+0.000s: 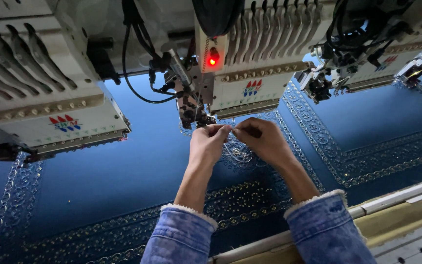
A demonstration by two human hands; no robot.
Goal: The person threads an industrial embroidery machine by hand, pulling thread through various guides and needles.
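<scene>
Setting: multi-head embroidery machine over a stretched dark blue cloth [137, 161] with pale ornamental borders; light frame rail [406, 195] at lower right.
Thread: a thin pale strand [232, 130], barely visible, spans the short gap between the two hands just below the centre sewing head [240, 73]; its visible run lies roughly left-right. Where its ends lead cannot be made out.
Left hand: left hand [208, 143], fingers curled inward, thumb and forefinger tips pinched narrow on the strand at its left end.
Right hand: right hand [264, 139], fingers bunched, tips pinched narrow on the strand's right end; fingertips of both hands nearly touch.
Needle area: needle and presser foot cluster [196, 115] sits just left of and above the left hand; dark and crowded, single needles not distinguishable.
Under the hands: fine loops of pale stitching [238, 155] on the cloth just beneath the knuckles; partly hidden by the hands.
Sleeves: blue denim cuffs with fleecy lining [191, 230], both cut off by the lower edge.
Indicator: red lamp [213, 57] lit on the centre head.
Neighbours: left head [50, 107] and right head [362, 54], both cut off by the edges; black cable [133, 83] hangs in a loop between left and centre heads.
</scene>
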